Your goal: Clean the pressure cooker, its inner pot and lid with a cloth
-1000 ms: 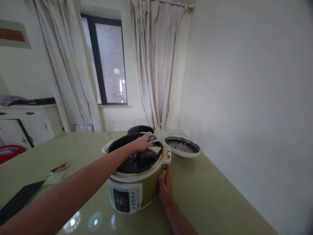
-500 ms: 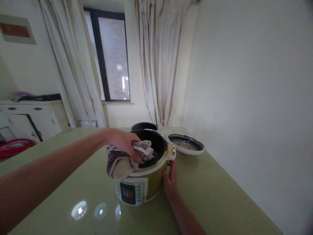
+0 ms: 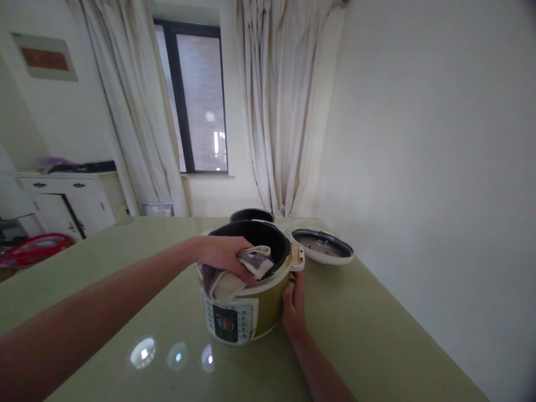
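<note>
cloth bunched under left hand, over front edge of cooker

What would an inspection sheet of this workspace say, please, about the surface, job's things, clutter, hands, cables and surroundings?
Surface: glossy green table.
Job's things: open cooker, cloth at its front rim.
Clutter and loose parts: upturned lid right of the cooker; dark round pot partly hidden behind it.
Hands: left hand grips the cloth; right hand touches the cooker's side.
Cables: nothing seen.
Surroundings: window, curtains, white cabinet.
</note>
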The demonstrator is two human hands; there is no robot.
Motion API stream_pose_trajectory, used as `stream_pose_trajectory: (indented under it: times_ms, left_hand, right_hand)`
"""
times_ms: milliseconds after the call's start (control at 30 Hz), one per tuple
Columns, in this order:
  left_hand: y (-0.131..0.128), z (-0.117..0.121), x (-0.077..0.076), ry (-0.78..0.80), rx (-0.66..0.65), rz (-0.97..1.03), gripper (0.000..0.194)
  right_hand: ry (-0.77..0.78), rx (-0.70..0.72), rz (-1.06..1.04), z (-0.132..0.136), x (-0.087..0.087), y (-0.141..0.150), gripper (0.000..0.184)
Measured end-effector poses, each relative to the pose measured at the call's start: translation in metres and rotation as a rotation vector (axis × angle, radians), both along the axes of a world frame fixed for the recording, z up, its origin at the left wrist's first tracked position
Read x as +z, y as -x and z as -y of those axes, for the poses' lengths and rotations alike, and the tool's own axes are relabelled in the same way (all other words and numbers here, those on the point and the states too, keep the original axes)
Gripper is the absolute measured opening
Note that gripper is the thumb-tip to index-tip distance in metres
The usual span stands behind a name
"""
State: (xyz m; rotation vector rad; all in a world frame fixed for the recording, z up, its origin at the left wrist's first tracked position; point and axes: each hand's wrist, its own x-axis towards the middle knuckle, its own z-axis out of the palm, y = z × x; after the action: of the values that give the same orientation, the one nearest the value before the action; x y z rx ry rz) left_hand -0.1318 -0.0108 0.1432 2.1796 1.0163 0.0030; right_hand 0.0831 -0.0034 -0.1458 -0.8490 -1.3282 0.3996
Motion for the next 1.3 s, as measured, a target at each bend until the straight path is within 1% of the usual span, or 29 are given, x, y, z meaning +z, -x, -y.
stream_pose_trajectory:
  times_ms: [67,133,200,300,367,433,533,600,633,667,733,767,800,900,933,1000,1100,1200,1300]
  left_hand:
    - [-0.016,-0.005,-0.006,-0.107,0.011,0.054,0.032]
    - [-0.035,-0.012,-0.014,-0.229,0.058,0.083,0.028]
    - [-0.053,-0.019,-0.022,-0.328,0.144,0.068,0.031]
    - [-0.066,-0.024,-0.028,-0.387,0.226,0.034,0.04]
    - [-0.064,-0.02,-0.026,-0.38,0.22,0.014,0.04]
    - [-0.054,-0.01,-0.019,-0.348,0.19,-0.027,0.038]
    - [-0.026,0.01,-0.002,-0.301,0.114,-0.076,0.042]
    - [-0.004,0.021,0.009,-0.247,0.056,-0.064,0.045]
    - [0.006,0.025,0.013,-0.188,0.025,-0.046,0.052]
    - [0.014,0.027,0.016,-0.132,0.004,-0.024,0.063]
    - [0.023,0.028,0.017,-0.062,-0.016,0.017,0.084]
    - [0.024,0.027,0.016,-0.058,-0.018,0.03,0.086]
    - [0.021,0.025,0.014,-0.068,-0.021,0.04,0.082]
    - [0.001,0.017,0.006,-0.105,-0.056,0.051,0.059]
    - [-0.009,0.014,0.003,-0.131,-0.06,0.06,0.055]
    - [-0.028,0.008,-0.002,-0.223,-0.012,0.085,0.052]
    - [-0.049,0.001,-0.01,-0.336,0.128,0.107,0.053]
    - [-0.053,-0.001,-0.016,-0.319,0.179,0.095,0.052]
    - [-0.038,0.003,-0.017,-0.245,0.154,0.115,0.049]
  right_hand:
    - [-0.009,-0.025,-0.005,-0.001,-0.002,0.004,0.06]
    - [-0.012,-0.052,-0.004,-0.002,-0.005,0.006,0.06]
    - [-0.007,-0.061,0.004,-0.003,-0.008,0.006,0.06]
    - [0.004,-0.054,0.011,-0.003,-0.009,0.003,0.058]
    - [0.003,-0.049,0.012,-0.002,-0.008,0.001,0.057]
    - [-0.003,-0.042,0.018,-0.002,-0.006,0.0,0.056]
    - [-0.006,-0.037,0.031,-0.001,-0.003,-0.002,0.056]
    - [0.002,-0.026,0.036,0.001,-0.001,-0.002,0.057]
    - [0.007,-0.022,0.037,0.001,0.0,-0.002,0.057]
    - [0.012,-0.019,0.037,0.002,0.001,-0.002,0.058]
    - [0.013,-0.026,0.037,0.003,0.002,-0.001,0.059]
    - [0.009,-0.03,0.036,0.003,0.002,0.0,0.059]
    - [0.005,-0.032,0.033,0.003,0.002,0.001,0.06]
    - [0.009,-0.025,0.014,0.003,0.003,0.003,0.06]
    - [0.015,-0.022,0.008,0.003,0.003,0.003,0.06]
    - [0.023,-0.026,0.006,0.003,0.002,0.003,0.061]
    - [0.033,-0.04,0.011,0.003,0.002,0.002,0.062]
    - [0.041,-0.022,0.007,0.003,0.002,-0.001,0.062]
    - [0.048,0.0,0.005,0.003,0.004,-0.003,0.061]
